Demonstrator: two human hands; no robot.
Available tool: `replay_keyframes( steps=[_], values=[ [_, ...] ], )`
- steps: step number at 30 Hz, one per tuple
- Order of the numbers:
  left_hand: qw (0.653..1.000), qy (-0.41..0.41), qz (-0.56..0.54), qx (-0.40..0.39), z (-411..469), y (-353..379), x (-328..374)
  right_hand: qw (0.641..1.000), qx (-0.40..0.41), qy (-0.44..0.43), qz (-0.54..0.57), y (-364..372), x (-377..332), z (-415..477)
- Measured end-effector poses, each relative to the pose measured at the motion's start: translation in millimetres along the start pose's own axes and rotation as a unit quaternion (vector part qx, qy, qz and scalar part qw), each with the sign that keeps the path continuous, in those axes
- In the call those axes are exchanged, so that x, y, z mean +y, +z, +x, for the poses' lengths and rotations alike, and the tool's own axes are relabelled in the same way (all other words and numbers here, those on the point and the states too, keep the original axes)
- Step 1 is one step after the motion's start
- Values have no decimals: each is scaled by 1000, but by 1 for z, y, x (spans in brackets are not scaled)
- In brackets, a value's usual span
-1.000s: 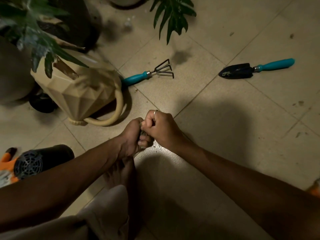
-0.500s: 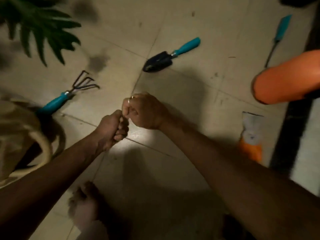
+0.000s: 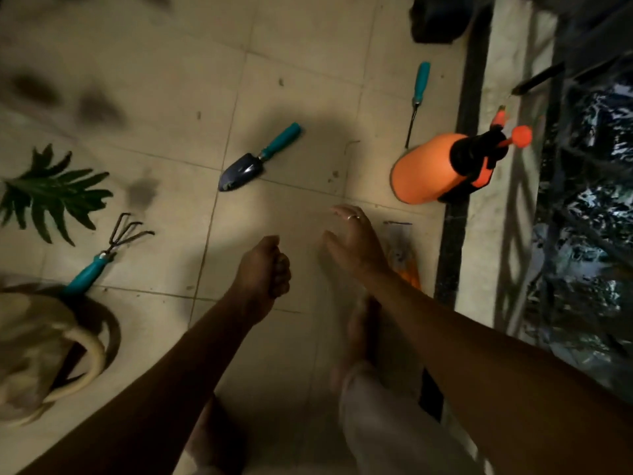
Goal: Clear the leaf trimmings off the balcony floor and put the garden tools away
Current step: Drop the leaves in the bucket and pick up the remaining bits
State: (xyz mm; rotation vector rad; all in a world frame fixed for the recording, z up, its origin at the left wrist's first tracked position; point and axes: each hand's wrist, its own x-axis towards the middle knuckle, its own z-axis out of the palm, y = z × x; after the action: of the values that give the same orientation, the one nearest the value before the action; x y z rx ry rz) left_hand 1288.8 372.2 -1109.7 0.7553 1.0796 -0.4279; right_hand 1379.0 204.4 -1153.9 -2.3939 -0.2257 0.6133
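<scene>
- The left hand [image 3: 262, 269] was curled into a closed fist above the tiled floor [image 3: 164, 80]; what it enclosed could not be made out.
- The right hand [image 3: 352, 241] was held open beside it, fingers spread, a ring worn on one finger.
- A trowel [image 3: 257, 159] was seen lying beyond both hands, well apart from them.
- A hand rake [image 3: 106, 255] was laid far to the left, near a beige watering can [image 3: 37, 354].
- A thin teal-handled tool [image 3: 416, 97] and an orange sprayer [image 3: 442, 166] were placed beyond the right hand.
</scene>
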Motion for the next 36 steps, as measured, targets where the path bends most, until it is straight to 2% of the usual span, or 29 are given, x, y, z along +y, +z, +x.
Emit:
replay_keyframes(
  steps=[6,11,14,18,20,22,24,25,28,32,34,36],
  values=[
    [997,2,72,26,88,10,-3,990,128,51,11,36,86,66],
    [995,12,98,3,148,2,-14,972,225,4,-62,52,147,137],
    [996,10,85,34,162,-4,-20,963,246,-11,-113,67,137,161],
    [996,-1,48,77,162,-11,-24,971,190,-89,-116,99,86,169],
    [997,-7,36,71,158,-18,-21,971,115,-170,-121,120,66,156],
    [997,-5,38,61,155,-26,-17,955,17,-275,-109,138,57,132],
    [996,-2,31,79,156,-33,-13,941,-48,-328,-74,142,59,116],
    [995,-2,22,96,157,-37,-12,939,-51,-334,-58,138,61,116],
    [993,0,17,119,161,-41,-12,954,17,-296,-37,98,70,151],
    [994,18,9,110,161,-31,-16,971,110,-202,-61,28,92,239],
    [995,20,-15,94,162,-26,-17,983,94,-142,-64,9,100,265],
    [996,23,-26,79,164,-21,-18,987,70,-126,-73,10,104,271]
  ],
)
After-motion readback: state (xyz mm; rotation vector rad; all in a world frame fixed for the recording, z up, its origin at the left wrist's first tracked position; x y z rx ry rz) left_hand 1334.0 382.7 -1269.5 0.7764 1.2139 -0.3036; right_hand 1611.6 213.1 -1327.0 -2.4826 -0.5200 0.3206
